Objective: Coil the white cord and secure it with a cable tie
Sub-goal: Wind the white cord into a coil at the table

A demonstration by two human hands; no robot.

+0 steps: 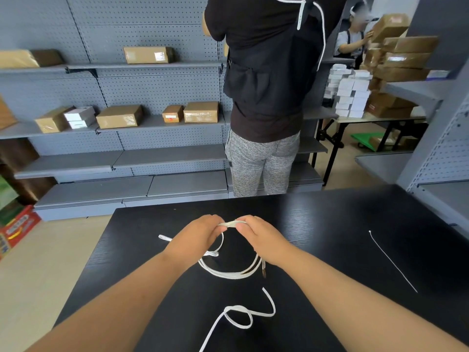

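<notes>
We saw the white cord (pixel 229 274), flat and thin, looped in several turns at the middle of the black table (pixel 342 224), its loose tail running toward the near edge. Our left hand (pixel 196 238) and right hand (pixel 264 240) pinched the coil's far side together. The cable tie (pixel 392 260) lay straight near the right edge, slanting from far-left to near-right.

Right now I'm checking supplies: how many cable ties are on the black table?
1. The cable tie lies loose on the table, right of the right hand; others may be hidden.
</notes>
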